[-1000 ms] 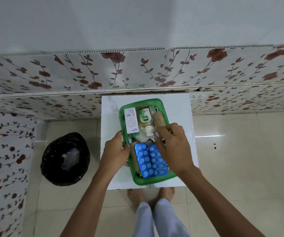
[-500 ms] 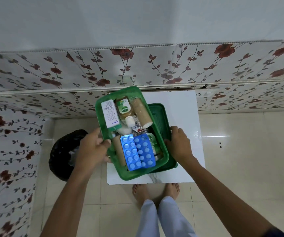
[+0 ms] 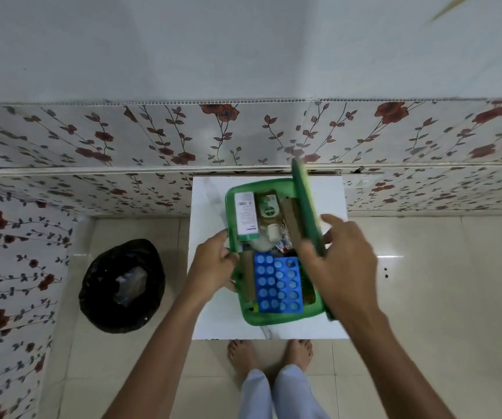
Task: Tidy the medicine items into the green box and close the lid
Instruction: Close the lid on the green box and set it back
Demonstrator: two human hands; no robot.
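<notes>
The green box [image 3: 237,276] sits on a small white table [image 3: 210,207], filled with medicine items: a white and green carton [image 3: 245,215], a Dettol bottle [image 3: 269,211], blue blister packs [image 3: 277,285] and brown rolls. My left hand [image 3: 213,264] grips the box's left rim. My right hand [image 3: 339,261] holds the dark green lid [image 3: 304,204], which stands tilted on edge along the box's right side. The lid hides the box's right wall.
A black bin with a bag liner [image 3: 122,285] stands on the tiled floor left of the table. A flower-patterned wall panel [image 3: 243,134] runs behind the table. My bare feet [image 3: 269,352] are just below the table's front edge.
The box, lifted to the left half a second ago, is back on the table. My right hand has picked the lid up from beneath the box and raised it on edge.
</notes>
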